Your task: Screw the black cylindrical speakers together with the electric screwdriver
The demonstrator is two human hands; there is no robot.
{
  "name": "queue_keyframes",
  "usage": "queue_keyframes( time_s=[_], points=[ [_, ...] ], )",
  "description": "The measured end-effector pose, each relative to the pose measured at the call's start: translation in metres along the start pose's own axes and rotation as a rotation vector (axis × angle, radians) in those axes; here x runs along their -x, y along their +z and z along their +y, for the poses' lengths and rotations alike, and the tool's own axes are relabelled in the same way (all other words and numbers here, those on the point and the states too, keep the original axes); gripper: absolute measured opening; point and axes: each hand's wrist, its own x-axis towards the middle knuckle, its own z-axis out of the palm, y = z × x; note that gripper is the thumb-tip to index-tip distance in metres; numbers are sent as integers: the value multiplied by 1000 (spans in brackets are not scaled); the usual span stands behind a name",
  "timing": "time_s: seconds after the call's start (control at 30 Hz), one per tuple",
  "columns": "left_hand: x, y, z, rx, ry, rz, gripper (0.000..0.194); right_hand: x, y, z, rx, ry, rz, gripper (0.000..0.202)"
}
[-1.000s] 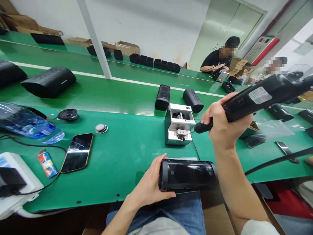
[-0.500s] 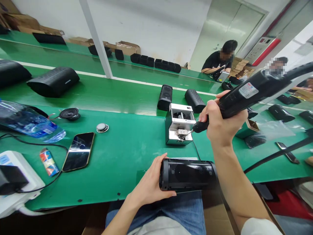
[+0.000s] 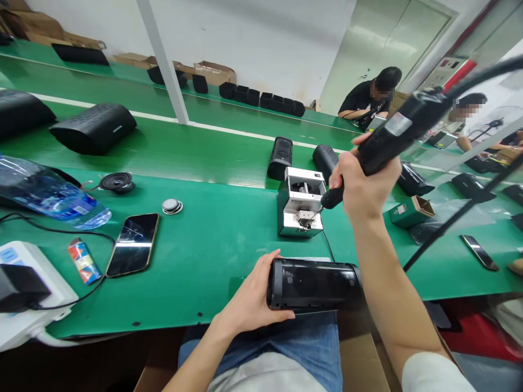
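My left hand grips the left end of a black speaker housing at the table's front edge, thumb below and fingers above. My right hand is wrapped round a black electric screwdriver, tilted with its cable running up to the right. The screwdriver's bit reaches down to the front outlet of a small white screw feeder. Whether a screw sits on the tip is too small to tell. The feeder stands on the green table just beyond the speaker housing.
To the left lie a phone, a lighter, a round speaker driver, a water bottle and a power strip. Finished-looking black speakers stand on the green conveyor. Co-workers sit at the far right.
The view has shifted slightly. The screwdriver is held a little more upright, its bit still at the screw feeder's outlet. My left hand keeps its grip on the speaker housing.
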Motion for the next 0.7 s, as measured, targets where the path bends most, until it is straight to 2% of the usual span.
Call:
queue_keyframes(
  time_s=[0.07,0.1,0.13,0.17,0.27,0.3,0.33,0.47,0.6,0.7],
  points=[
    [-1,0,0,-9,4,3,135,-12,-5,11,-111,108,-274,42],
    [-1,1,-1,-14,5,3,135,-17,-6,17,-134,154,-358,46],
    [-1,1,-1,-18,6,4,134,-21,-5,22,-125,172,-366,47],
    [-1,1,-1,-23,8,6,134,-22,-3,26,-91,153,-291,46],
    [-1,0,-1,-36,23,10,135,-13,6,29,80,-12,88,35],
    [-2,-1,0,-38,30,12,135,-7,8,26,122,-49,161,32],
    [-2,-1,0,-40,37,13,136,-1,10,22,147,-66,191,29],
    [-2,-2,1,-39,58,15,136,20,10,-2,159,-45,157,26],
    [-2,-1,2,-22,70,17,137,24,8,-29,99,30,162,27],
    [-3,0,2,-16,82,12,139,25,15,-55,13,68,153,24]
  ],
)
